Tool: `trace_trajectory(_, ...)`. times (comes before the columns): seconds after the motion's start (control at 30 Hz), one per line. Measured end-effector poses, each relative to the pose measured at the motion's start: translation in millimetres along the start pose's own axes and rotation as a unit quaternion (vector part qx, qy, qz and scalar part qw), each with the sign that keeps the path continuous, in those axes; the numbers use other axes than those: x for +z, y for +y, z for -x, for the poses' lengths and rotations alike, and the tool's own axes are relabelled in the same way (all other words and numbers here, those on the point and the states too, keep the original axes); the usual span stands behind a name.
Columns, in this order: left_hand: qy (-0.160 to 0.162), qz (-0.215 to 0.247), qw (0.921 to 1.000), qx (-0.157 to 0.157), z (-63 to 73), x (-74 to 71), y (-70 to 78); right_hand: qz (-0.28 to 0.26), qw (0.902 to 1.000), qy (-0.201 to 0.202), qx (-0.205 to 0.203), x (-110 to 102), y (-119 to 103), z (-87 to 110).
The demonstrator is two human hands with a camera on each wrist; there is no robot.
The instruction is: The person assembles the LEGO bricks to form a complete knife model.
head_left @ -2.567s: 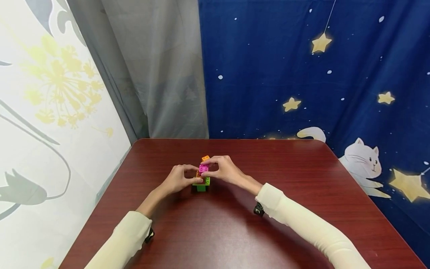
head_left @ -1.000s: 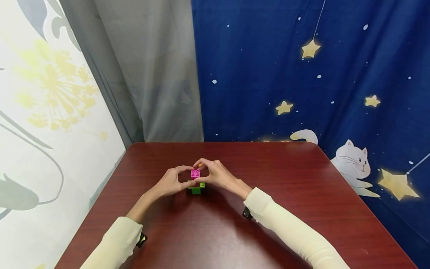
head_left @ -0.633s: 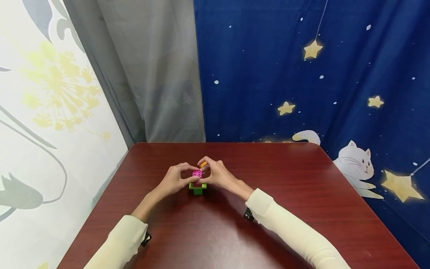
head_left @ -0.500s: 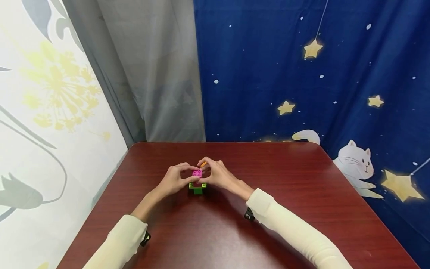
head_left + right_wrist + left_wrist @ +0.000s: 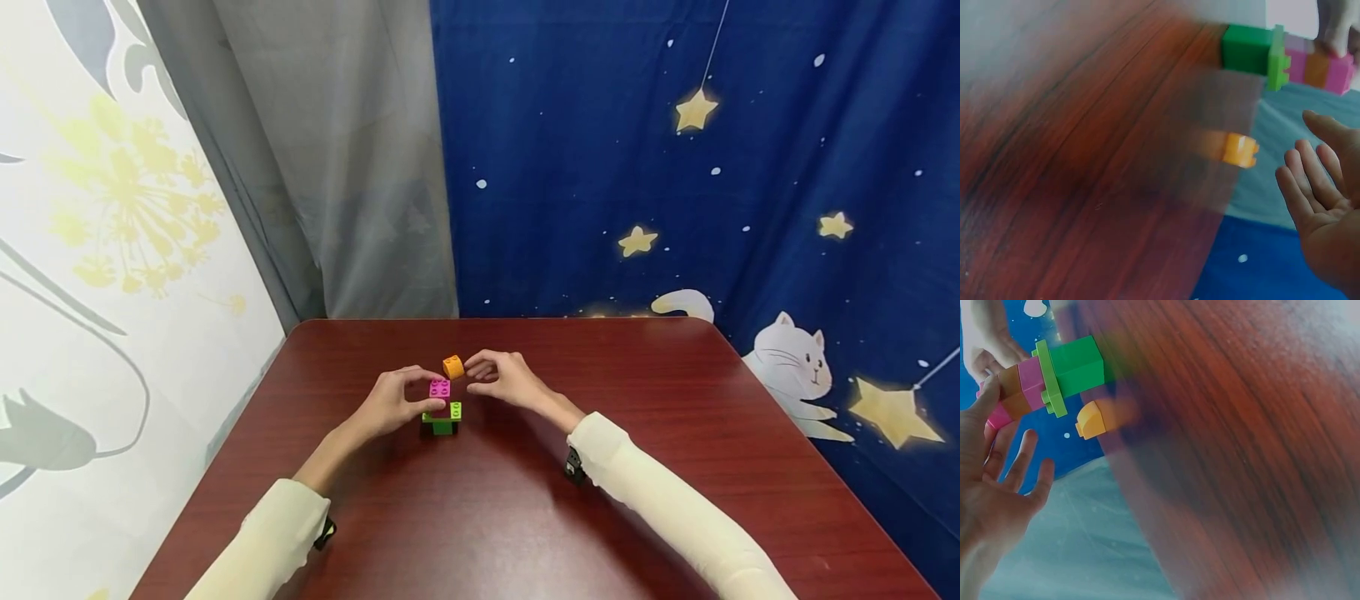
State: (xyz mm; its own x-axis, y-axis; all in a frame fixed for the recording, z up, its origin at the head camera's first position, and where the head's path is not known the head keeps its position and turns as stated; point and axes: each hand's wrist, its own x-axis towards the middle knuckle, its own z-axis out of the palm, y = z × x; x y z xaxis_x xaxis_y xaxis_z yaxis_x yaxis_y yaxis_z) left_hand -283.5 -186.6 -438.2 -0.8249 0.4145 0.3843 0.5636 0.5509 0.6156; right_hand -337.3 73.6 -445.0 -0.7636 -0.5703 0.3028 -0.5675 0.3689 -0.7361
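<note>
Yellow-orange block (image 5: 1239, 150), on the wooden surface (image 5: 1085, 125). Near it, stack (image 5: 1297, 59): green block (image 5: 1247, 49), lime plate (image 5: 1277, 59), lower pink block (image 5: 1296, 64), brownish-orange block (image 5: 1316, 70), upper pink block (image 5: 1338, 76), my left fingers (image 5: 1337, 34) at its top. Near the yellow-orange block, apart: my right fingers (image 5: 1296, 195), extended.

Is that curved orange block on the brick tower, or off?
Off: the curved orange plastic block stands on the reddish table; the right wrist view shows it apart from the multicoloured brick tower.

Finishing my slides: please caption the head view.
Left hand grips a pink-topped block stack; the right hand hovers beside a separate orange block.
</note>
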Motion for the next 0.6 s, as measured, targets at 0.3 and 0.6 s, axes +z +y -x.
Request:
trace_trajectory(0.3,-0.005,-0.008,1.0,0.0,-0.9,0.3,-0.4,0.051,0.9973,0.045,0.025,11.0,33.1,-17.1)
trace_trajectory(0.6,-0.007,-0.013,0.9998,0.015,-3.7,1.4,-2.6,0.029,0.9968,0.05,0.056,22.8,51.6,-38.1)
